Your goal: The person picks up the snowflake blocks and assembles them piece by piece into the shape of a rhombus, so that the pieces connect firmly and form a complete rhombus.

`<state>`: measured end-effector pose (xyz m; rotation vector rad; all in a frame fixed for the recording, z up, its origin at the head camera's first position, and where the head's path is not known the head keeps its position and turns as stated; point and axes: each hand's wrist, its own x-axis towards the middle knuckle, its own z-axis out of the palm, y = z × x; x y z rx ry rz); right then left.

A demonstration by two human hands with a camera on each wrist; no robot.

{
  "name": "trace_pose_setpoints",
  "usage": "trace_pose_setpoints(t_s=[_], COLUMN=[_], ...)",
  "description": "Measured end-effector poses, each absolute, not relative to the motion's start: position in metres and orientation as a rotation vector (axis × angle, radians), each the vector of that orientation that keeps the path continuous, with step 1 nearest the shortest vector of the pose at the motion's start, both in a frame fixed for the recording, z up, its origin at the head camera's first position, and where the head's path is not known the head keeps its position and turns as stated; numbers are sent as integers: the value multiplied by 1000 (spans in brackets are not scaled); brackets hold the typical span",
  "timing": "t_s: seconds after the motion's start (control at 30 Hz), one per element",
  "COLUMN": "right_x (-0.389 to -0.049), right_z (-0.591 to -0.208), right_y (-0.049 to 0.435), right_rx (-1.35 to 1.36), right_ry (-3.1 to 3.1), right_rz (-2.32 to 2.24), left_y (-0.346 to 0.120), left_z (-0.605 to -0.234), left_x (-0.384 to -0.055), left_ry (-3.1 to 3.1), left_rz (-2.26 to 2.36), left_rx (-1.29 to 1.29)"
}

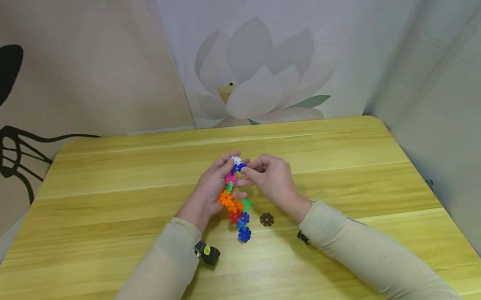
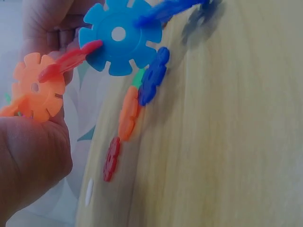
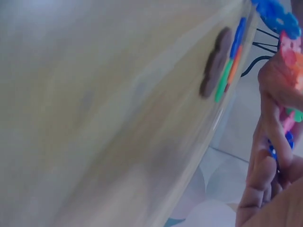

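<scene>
Flower-disc chain [image 1: 226, 197], folks, just below the centre of the frame! Left hand [image 1: 206, 191] pinches its upper end by the white disc [image 1: 236, 160]; right hand [image 1: 275, 178] has thumb and forefinger on a dark blue disc [image 1: 242, 167] right beside it. Below, the colours dangle toward the lower frame, and a brown disc [image 1: 266, 219] lies near the chain's tail, on the wooden table [image 1: 344, 175].

Linked discs [image 1: 223, 197] between left hand [image 1: 210, 190] and right hand [image 1: 274, 180], loose discs [image 1: 266, 215] below on table [image 1: 109, 186], curtain [image 1: 99, 62] behind
</scene>
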<state>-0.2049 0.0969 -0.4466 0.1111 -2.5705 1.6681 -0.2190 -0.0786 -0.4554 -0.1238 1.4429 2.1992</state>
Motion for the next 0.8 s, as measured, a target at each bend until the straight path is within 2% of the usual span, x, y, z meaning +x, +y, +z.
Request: trace_pose_setpoints(t_s=[0.23, 0.57, 0.8], right_x=[-202, -197, -196], right_z=[-443, -442, -440], right_y=[92, 88, 86], right_rx=[-21, 128, 149], right_ry=[-2513, -2544, -2507], right_rz=[1870, 1599, 1608], left_y=[-75, -68, -66], left_z=[-453, -454, -457], left_x=[-216, -211, -211], left_ry=[1373, 1388, 1337], left_rz=[2266, 2322, 2360], left_rx=[-153, -172, -143])
